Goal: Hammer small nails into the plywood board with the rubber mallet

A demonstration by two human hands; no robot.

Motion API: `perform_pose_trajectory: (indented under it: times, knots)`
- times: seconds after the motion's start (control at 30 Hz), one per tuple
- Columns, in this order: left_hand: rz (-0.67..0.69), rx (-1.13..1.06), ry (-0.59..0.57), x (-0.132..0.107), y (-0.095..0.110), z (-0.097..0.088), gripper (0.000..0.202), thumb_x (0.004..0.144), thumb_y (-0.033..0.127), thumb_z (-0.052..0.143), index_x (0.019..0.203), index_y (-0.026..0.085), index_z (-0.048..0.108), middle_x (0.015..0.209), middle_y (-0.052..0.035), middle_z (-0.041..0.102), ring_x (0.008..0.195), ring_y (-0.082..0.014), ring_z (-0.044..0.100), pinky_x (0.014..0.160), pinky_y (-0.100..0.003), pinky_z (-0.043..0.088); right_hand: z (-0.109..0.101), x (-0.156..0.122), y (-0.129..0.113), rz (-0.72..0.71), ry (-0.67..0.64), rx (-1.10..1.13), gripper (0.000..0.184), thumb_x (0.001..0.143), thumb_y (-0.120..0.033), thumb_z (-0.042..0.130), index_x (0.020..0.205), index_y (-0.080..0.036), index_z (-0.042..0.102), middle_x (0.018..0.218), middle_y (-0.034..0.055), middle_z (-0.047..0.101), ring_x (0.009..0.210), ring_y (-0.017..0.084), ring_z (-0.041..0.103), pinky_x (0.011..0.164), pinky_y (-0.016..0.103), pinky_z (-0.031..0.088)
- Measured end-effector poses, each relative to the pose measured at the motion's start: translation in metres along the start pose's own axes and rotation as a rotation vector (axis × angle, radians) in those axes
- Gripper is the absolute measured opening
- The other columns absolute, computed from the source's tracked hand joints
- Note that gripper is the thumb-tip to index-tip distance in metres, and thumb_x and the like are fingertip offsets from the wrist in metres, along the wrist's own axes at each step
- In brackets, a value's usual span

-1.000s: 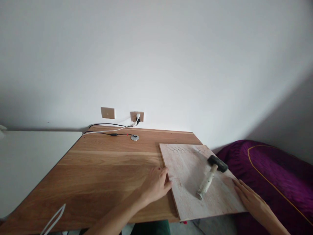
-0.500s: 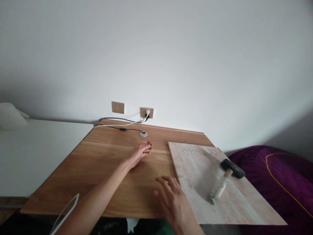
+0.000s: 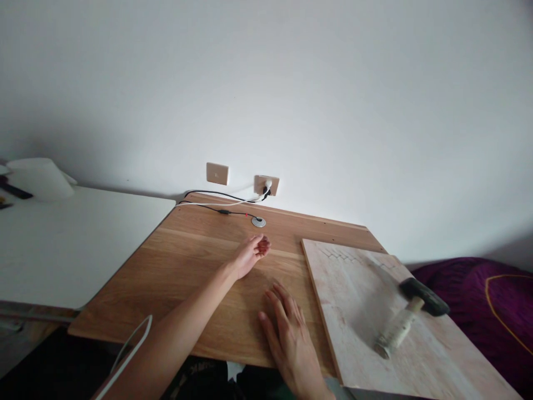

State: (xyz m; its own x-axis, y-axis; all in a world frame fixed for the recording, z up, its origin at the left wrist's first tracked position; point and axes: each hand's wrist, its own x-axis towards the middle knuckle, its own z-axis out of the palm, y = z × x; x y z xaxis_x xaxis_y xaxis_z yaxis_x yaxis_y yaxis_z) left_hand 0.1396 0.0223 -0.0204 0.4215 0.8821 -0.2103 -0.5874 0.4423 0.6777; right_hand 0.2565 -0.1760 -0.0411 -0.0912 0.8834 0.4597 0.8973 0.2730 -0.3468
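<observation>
My left hand (image 3: pixel 249 256) is over the wooden desk (image 3: pixel 183 266), with its fingers curled inward. What they hold, if anything, is hidden in the curl. My right hand (image 3: pixel 290 339) is low over the front of the desk, fingers stretched forward and thumb apart, with nothing in it. To its right lies a pale, worn board (image 3: pixel 358 311) with zigzag lines near its far edge. On that board rests a mallet (image 3: pixel 402 328) with a black head and a whitish, wrapped-looking handle; neither hand touches it.
Black and white cables (image 3: pixel 225 203) run along the desk's back to a wall socket (image 3: pixel 272 183). A metal cable grommet (image 3: pixel 259 221) sits ahead of my left hand. A white table (image 3: pixel 104 239) carrying a white roll (image 3: pixel 39 178) adjoins on the left; purple fabric (image 3: pixel 466 289) bulges at right.
The view has turned left, so the desk and mallet appear farther right. My right hand has settled lower toward the desk, fingers straighter. My left hand stays curled.
</observation>
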Motion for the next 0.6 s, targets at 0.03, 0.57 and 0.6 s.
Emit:
perform_pose_trajectory:
  times: [0.03,0.57,0.6]
  knots:
    - [0.003,0.003,0.005,0.000,0.000,0.000,0.015,0.093,0.022,0.074,0.082,0.014,0.070,0.079,-0.0057,0.073,0.073,-0.0117,0.068,0.078,-0.024,0.056,-0.001,0.001,-0.001,0.007,0.013,0.014,0.039,0.107,-0.039,0.049,0.142,-0.023,0.057,0.153,0.0135,0.056,0.141,0.032,0.056,0.110,0.054,0.055]
    - [0.197,0.721,-0.102,0.037,-0.026,0.039,0.034,0.080,0.048,0.079,0.100,0.021,0.069,0.117,-0.0085,0.072,0.101,-0.0219,0.064,0.068,-0.025,0.045,-0.147,-0.082,0.147,0.594,0.531,-0.438,0.049,0.096,-0.057,0.048,0.114,-0.017,0.070,0.115,0.0218,0.067,0.109,0.044,0.065,0.091,0.060,0.052]
    - [0.209,0.731,-0.122,0.045,-0.031,0.048,0.037,0.082,0.049,0.078,0.104,0.021,0.069,0.124,-0.0105,0.070,0.107,-0.0240,0.064,0.073,-0.026,0.047,-0.159,-0.089,0.166,0.676,0.496,-0.491,0.058,0.095,-0.061,0.044,0.116,-0.015,0.071,0.116,0.0242,0.067,0.115,0.048,0.061,0.096,0.065,0.049]
